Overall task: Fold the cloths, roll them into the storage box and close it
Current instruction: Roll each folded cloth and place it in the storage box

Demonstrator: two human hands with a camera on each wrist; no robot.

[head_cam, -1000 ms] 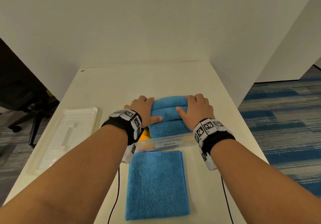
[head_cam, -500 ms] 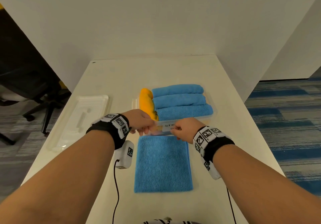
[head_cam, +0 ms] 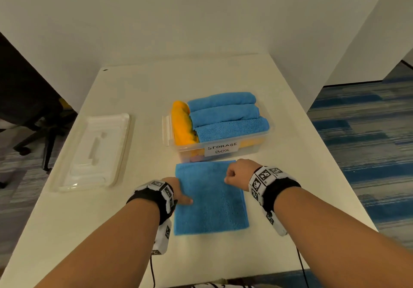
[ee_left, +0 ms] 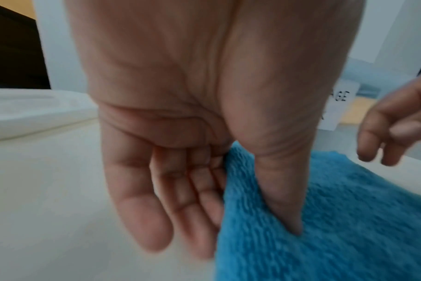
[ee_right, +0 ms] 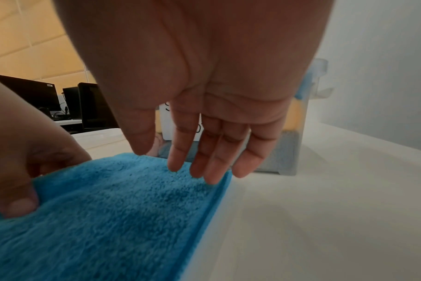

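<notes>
1. One white table (head_cam: 143, 99) carries everything; a pale partition wall rises at its far edge.
2. The clear plastic lid (head_cam: 93, 153) lies flat on the table's left side, well apart from the box.
3. The clear storage box (head_cam: 263, 134) stands open at the table's middle, a paper label (head_cam: 222, 148) reading "STORAGE BOX" on its near wall; three rolled blue cloths (head_cam: 223, 114) lie side by side inside, an orange cloth (head_cam: 182, 124) packed against their left ends.
4. The folded blue cloth (head_cam: 210, 198) lies flat just in front of the box, its far edge near the box's near wall.
5. The left hand (head_cam: 178, 192) is at the cloth's left edge; in the left wrist view its thumb (ee_left: 284, 199) presses on top of the cloth while the fingers (ee_left: 137, 209) hang beside the edge, and whether they reach under it I cannot tell.
6. The right hand (head_cam: 240, 174) hovers over the cloth's far right part, holding nothing; its fingers (ee_right: 214, 152) hang loosely, tips just above the cloth's right edge.
</notes>
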